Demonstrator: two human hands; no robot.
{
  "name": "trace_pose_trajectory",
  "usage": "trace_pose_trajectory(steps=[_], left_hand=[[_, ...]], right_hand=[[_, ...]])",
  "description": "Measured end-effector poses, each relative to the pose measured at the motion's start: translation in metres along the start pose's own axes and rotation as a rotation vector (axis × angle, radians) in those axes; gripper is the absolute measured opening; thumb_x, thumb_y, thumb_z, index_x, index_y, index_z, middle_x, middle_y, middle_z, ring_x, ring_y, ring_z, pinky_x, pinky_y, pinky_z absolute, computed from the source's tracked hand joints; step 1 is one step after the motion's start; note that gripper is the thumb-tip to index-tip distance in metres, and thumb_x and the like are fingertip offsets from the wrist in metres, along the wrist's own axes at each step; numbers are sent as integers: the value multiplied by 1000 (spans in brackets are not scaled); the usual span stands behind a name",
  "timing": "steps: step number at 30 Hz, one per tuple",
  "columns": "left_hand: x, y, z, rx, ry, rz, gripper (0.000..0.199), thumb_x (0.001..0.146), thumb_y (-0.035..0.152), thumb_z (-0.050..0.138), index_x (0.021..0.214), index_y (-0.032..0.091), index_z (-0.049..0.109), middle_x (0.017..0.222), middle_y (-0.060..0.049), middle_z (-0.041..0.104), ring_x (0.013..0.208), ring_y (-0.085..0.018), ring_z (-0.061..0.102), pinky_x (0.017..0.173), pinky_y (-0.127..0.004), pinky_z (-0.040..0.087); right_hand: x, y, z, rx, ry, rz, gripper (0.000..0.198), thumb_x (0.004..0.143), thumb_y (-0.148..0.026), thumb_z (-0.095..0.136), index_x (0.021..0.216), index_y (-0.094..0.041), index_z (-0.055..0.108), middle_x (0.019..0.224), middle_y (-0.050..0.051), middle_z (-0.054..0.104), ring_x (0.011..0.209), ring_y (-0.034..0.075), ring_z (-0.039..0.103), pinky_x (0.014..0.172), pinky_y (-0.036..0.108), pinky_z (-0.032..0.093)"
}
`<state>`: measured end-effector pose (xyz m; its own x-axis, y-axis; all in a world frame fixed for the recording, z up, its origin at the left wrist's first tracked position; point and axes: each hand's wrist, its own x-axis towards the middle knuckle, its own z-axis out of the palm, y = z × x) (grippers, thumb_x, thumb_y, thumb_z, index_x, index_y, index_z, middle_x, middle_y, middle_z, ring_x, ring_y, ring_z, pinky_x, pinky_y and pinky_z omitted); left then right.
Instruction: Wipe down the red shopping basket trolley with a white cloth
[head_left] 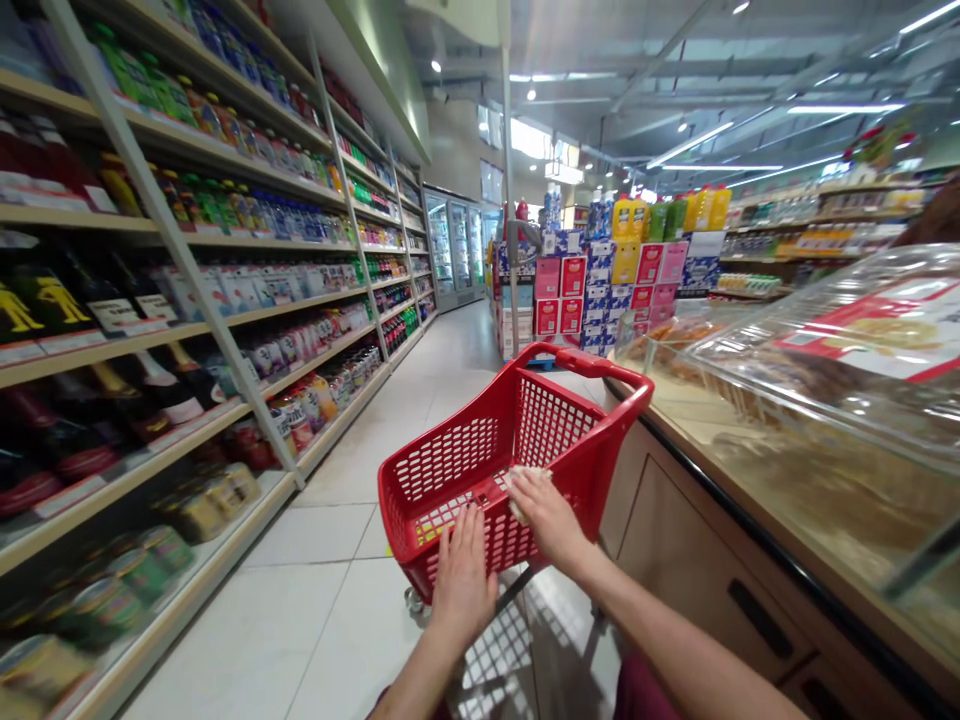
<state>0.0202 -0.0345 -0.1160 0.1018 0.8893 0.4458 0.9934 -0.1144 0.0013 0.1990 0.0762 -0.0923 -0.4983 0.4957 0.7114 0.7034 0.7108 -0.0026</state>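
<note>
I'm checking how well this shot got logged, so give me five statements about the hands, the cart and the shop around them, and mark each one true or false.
1. The right hand holds a white cloth or tissue against the red cart. True.
2. The left hand is holding a bottle. False: the left hand is at the near side of the cart, and no bottle shows in it.
3. The cart stands on a floor of pale tiles. True.
4. The counter is to the left of the cart. False: the counter is to its right.
5. Stacked boxes stand beyond the cart. True.
</note>
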Motion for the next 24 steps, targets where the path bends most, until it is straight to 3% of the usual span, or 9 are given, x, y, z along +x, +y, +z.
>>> trace_pose_trajectory(steps=[6, 11, 16, 21, 24], left_hand=[[-5, -10, -5, 15, -31, -133, 64, 67, 18, 40, 129, 7, 29, 135, -13, 36, 126, -23, 26, 105, -45, 18], [-6, -12, -3, -12, -76, -104, 66, 64, 16, 42, 129, 7, 29, 135, -13, 36, 127, -24, 25, 104, -46, 19], [-9, -9, -3, -37, -78, -49, 67, 63, 12, 40, 129, 5, 27, 137, -14, 31, 129, -22, 21, 104, -43, 21], [-11, -6, -3, -72, -65, -20, 69, 63, 15, 42, 129, 5, 26, 138, -15, 29, 129, -24, 18, 103, -45, 22], [-15, -10, -5, -71, -83, -99, 67, 64, 13, 40, 128, 4, 27, 136, -16, 32, 129, -24, 19, 103, -45, 23]], right_hand=[[6, 3, 6, 29, 39, 160, 38, 83, -6, 35, 116, -15, 53, 120, 12, 53, 116, 21, 43, 97, 46, 34], [5, -20, 20, 115, -67, -57, 37, 82, -10, 41, 117, -18, 51, 121, 8, 52, 118, 20, 40, 96, 42, 37], [10, -10, 14, 2, -4, 143, 37, 82, -6, 36, 113, -12, 54, 119, 14, 53, 114, 22, 45, 95, 45, 37], [5, -20, 16, 105, -35, -77, 37, 82, -9, 40, 116, -18, 52, 119, 9, 54, 116, 20, 43, 95, 41, 39], [7, -13, 13, 85, 0, 38, 35, 83, -10, 40, 115, -16, 54, 118, 11, 55, 114, 21, 45, 95, 43, 37]])
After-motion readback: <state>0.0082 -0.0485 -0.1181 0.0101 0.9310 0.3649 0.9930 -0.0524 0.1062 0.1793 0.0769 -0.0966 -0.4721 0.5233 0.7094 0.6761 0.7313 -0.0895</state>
